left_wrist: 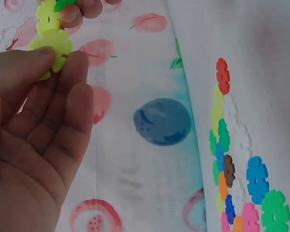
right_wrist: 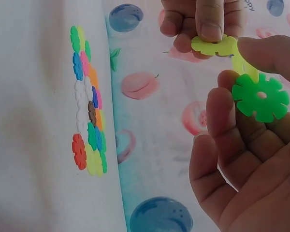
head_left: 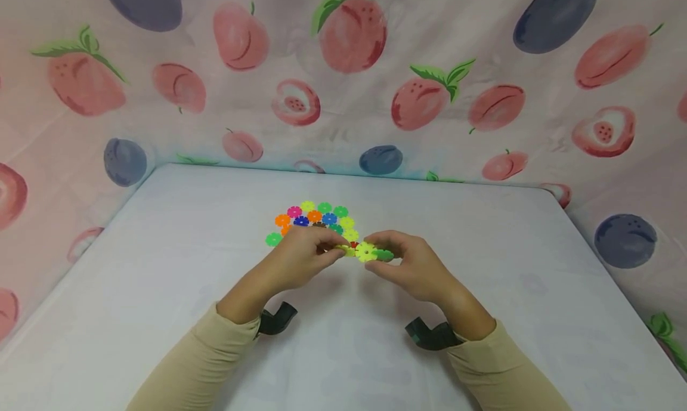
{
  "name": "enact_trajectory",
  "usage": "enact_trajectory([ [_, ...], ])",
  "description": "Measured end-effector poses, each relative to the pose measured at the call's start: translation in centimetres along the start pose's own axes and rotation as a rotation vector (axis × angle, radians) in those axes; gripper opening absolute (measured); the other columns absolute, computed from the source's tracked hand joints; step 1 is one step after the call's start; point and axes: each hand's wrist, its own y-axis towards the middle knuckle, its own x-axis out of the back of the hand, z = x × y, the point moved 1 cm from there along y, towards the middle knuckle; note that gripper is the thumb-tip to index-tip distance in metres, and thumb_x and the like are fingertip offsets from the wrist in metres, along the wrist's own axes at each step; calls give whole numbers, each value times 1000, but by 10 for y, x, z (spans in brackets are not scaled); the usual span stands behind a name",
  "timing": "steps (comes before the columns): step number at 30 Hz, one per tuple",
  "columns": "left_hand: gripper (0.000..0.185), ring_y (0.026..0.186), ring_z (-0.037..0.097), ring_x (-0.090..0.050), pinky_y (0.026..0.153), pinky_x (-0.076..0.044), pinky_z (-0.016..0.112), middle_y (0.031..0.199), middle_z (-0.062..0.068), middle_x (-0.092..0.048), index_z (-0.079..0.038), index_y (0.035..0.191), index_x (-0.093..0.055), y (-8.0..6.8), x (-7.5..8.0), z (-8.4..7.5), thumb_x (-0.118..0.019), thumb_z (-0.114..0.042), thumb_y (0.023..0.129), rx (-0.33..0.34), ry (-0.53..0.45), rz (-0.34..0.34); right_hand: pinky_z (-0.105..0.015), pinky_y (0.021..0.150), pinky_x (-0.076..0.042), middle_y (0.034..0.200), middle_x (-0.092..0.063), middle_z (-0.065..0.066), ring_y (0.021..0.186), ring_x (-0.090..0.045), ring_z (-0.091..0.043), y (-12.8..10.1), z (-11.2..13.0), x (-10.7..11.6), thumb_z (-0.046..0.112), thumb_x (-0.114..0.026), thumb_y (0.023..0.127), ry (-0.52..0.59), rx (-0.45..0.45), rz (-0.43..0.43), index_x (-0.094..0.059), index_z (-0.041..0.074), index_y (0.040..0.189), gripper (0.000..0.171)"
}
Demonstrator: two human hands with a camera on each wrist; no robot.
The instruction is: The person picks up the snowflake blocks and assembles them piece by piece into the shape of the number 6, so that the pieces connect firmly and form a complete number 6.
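A small chain of snowflake discs hangs just above the white table (head_left: 161, 268), held between both hands. My left hand (head_left: 334, 253) pinches a yellow disc (left_wrist: 50, 44) between thumb and fingertips (left_wrist: 76, 60). My right hand (head_left: 377, 260) grips the other end, where a green disc (right_wrist: 261, 97) is slotted onto a second yellow disc (right_wrist: 213, 47). In the right wrist view the green disc lies against my right fingers (right_wrist: 221, 104), with the thumb above it. A flat pile of coloured discs (head_left: 313, 221) lies on the table just behind the hands.
A fruit-printed cloth (head_left: 349, 71) hangs behind the table and along both sides. The table's rounded far corners sit at the left (head_left: 155, 169) and right (head_left: 553, 190). Dark wrist-camera straps (head_left: 276, 318) show under my beige sleeves.
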Motion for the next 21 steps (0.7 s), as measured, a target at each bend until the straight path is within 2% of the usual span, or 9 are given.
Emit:
enact_trajectory([
  [6, 14, 82, 11, -65, 76, -55, 24, 91, -2, -72, -6, 105, -76, 0, -2, -4, -74, -10, 92, -3, -9, -28, -44, 89, -53, 115, -70, -6, 104, -65, -24, -1, 2, 0, 11, -76, 89, -16, -10, 6, -68, 1, 120, 34],
  [14, 11, 81, 10, -65, 75, -55, 25, 89, -1, -72, -5, 100, -77, -1, -4, -6, -75, -7, 90, -80, 27, -58, -48, 93, -52, 112, -72, -9, 105, -66, -26, -2, 5, 0, 11, -78, 88, -1, 14, -2, -71, -2, 117, 33],
  [17, 10, 78, 10, -65, 73, -55, 24, 88, 0, -72, -4, 98, -77, -1, -4, -7, -76, -5, 89, -112, 37, -72, -46, 96, -51, 111, -73, -11, 107, -67, -27, -1, 6, -1, 7, -79, 86, 36, 37, -12, -71, -4, 116, 32],
  [21, 10, 78, 11, -65, 73, -55, 23, 87, 0, -72, -3, 98, -77, -3, -6, -8, -76, -5, 89, -133, 50, -78, -37, 91, -54, 110, -73, -13, 106, -68, -26, -1, 4, -3, 0, -79, 83, 99, 53, -12, -71, -7, 114, 33],
])
